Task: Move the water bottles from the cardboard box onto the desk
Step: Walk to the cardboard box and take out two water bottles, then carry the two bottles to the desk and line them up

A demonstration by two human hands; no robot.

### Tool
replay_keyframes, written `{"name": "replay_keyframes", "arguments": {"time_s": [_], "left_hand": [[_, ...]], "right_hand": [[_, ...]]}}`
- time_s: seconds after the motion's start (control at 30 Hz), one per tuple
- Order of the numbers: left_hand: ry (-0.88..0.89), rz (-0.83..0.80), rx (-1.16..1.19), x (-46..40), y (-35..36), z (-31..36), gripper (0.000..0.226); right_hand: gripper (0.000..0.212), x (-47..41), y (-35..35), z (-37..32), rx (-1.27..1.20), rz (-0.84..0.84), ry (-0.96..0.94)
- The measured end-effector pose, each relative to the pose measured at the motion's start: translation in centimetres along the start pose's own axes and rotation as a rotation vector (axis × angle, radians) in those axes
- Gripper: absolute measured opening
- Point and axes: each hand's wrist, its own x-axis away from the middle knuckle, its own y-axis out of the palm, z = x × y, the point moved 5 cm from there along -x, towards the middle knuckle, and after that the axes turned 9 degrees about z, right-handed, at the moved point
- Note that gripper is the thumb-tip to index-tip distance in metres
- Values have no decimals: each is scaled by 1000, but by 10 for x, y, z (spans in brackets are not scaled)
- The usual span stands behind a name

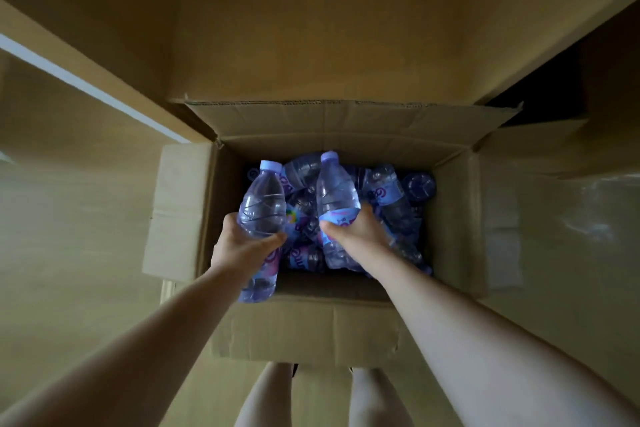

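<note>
Over the cardboard box [311, 322], apparently on wood-toned flooring [69, 218], both hands grip bottles.

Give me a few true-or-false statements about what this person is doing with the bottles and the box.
1. Each hand grips one bottle. True: the left hand holds the left bottle and the right hand holds the right bottle.
2. The cardboard box is shut. False: its flaps are folded open.
3. Both held bottles have their caps on. True.
4. The box holds nothing else. False: a pile of bottles still lies inside.
5. The loose bottles stand upright in neat rows. False: they lie jumbled at many angles.
</note>
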Motion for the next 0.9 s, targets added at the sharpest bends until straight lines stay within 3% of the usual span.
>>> {"name": "replay_keyframes", "arguments": {"time_s": [0.43, 0.53, 0.6, 0.7, 0.9], "left_hand": [[-22, 325, 230, 115, -201, 42, 53], [-41, 414, 360, 135, -254, 41, 53], [-45, 472, 438, 143, -286, 34, 53], [-35, 548, 511, 156, -336, 14, 55], [-116, 648, 525, 176, -449, -77, 58]], "right_hand": [[60, 194, -76, -182, 77, 3, -437], [67, 244, -77, -224, 100, -4, -536], [74, 275, -67, -250, 123, -8, -601], [68, 323, -36, -282, 103, -101, -676], [63, 420, 68, -326, 151, -333, -657]]}}
